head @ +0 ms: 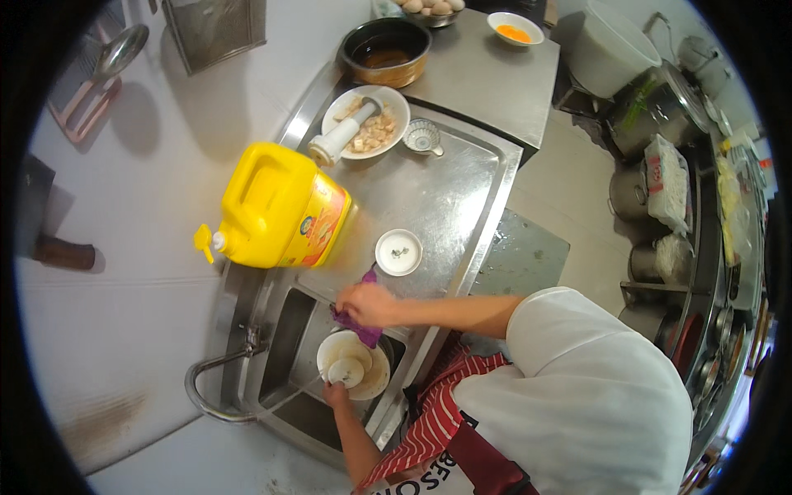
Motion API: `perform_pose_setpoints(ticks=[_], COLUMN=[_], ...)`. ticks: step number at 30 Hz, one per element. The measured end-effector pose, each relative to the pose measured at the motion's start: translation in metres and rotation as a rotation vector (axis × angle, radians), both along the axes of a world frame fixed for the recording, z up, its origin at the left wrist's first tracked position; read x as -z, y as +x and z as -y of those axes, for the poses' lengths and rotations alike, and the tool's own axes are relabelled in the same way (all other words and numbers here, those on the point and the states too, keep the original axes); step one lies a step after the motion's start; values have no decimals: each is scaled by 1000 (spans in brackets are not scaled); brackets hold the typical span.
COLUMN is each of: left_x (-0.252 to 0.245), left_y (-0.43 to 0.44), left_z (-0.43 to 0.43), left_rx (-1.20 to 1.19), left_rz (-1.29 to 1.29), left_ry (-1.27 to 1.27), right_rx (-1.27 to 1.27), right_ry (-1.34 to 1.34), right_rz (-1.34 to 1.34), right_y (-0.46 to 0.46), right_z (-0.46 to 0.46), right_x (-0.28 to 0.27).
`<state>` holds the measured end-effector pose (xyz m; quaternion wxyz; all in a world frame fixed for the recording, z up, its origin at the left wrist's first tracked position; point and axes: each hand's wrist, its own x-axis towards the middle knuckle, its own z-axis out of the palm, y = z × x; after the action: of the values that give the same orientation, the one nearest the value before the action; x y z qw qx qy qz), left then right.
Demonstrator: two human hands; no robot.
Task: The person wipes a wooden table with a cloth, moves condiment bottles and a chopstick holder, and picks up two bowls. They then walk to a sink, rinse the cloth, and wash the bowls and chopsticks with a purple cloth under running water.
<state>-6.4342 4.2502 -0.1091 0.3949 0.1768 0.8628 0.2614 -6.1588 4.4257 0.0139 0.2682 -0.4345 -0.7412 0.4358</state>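
My left hand (336, 393) grips a small white dish (346, 372) by its edge, over a larger white bowl (373, 383) in the stainless steel sink (307, 349). A thin stream of water runs from the curved faucet (204, 396) towards that hand. My right hand (369, 304), slightly blurred, holds a purple cloth (370, 335) above the sink's edge, by the drainboard. Close to it on the drainboard stands a small white dish (399, 252) with dark bits inside. Part of the larger bowl is hidden by the dishes over it.
A yellow oil jug (266, 204) stands against the wall side. Farther along are a bowl of pale chunks (374, 137) with a white-handled tool, a patterned spouted dish (423, 137), and a dark pot (385, 52). A bowl of yolks (515, 29) sits on the steel table (489, 80).
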Motion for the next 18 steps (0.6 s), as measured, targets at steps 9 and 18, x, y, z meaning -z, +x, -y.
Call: perform_pose_setpoints(ticks=[9, 18], left_x=[-45, -98], left_y=[-62, -138], left_z=[10, 63], left_rx=[-47, -74], left_rz=[-11, 381], left_ry=[370, 594], right_rx=[-370, -359], right_ry=[-462, -48], right_rz=[-24, 123], right_y=[-201, -315], right_z=[107, 123], right_x=[46, 44])
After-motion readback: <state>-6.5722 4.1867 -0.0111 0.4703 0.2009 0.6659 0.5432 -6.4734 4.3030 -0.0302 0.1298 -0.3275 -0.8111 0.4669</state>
